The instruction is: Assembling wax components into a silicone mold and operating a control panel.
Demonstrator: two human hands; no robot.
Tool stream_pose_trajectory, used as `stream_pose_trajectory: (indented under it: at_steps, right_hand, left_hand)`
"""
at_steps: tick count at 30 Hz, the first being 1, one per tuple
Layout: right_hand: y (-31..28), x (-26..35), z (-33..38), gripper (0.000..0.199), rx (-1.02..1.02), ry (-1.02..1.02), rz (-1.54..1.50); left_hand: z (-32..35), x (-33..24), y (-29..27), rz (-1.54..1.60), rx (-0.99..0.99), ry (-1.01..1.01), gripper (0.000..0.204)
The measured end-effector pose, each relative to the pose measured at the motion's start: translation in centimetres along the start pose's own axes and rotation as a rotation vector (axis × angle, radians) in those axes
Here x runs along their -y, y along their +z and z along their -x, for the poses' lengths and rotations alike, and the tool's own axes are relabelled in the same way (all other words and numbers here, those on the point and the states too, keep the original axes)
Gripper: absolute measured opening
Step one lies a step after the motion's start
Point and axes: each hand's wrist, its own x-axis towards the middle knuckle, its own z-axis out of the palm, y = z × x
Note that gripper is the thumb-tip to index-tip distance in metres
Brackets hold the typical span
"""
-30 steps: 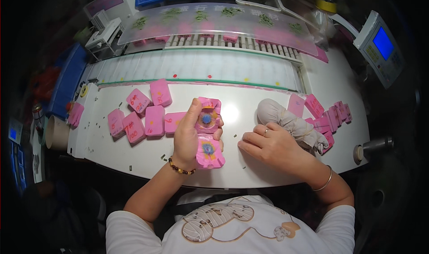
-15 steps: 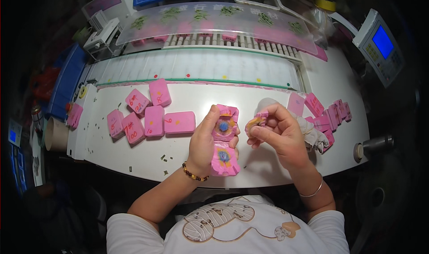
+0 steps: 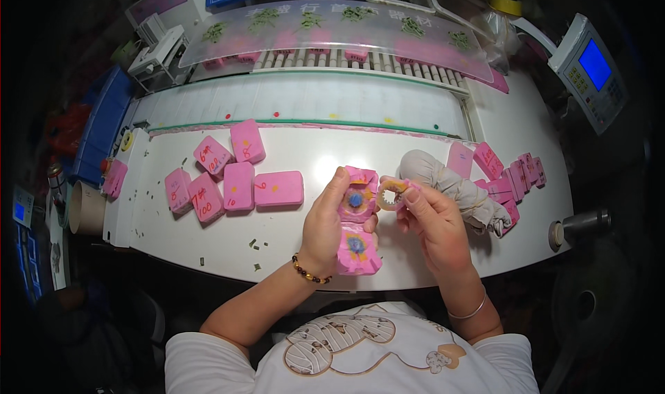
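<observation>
My left hand is closed round an opened pink rubber mould, its two halves folded out one above the other. Each half shows a blue round patch with yellow staining about it. Just to the right, a loose pink and yellow ring-shaped mould insert with a toothed hole is pinched by the fingertips of my right hand. The insert is held upright close beside the upper half; whether they touch I cannot tell. Behind my right hand lies a grey-white tied cloth bag.
Several pink mould blocks with handwritten marks lie at left, and more pink blocks sit at right. Green bits are scattered on the white table. Farther back are a glass-edged white panel, rollers and a blue-screened device.
The ring-shaped insert has been turned so its toothed hole faces me. Both hands and the mould have shifted slightly, and the cloth bag shows more fully.
</observation>
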Motion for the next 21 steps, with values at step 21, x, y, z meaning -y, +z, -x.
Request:
stream_pose_trajectory:
  at_steps: [21]
  right_hand:
    - [0.13,0.05,0.38,0.037,0.104,-0.028,-0.080]
  left_hand:
    - [0.01,0.46,0.46,-0.036,-0.042,0.031,0.045]
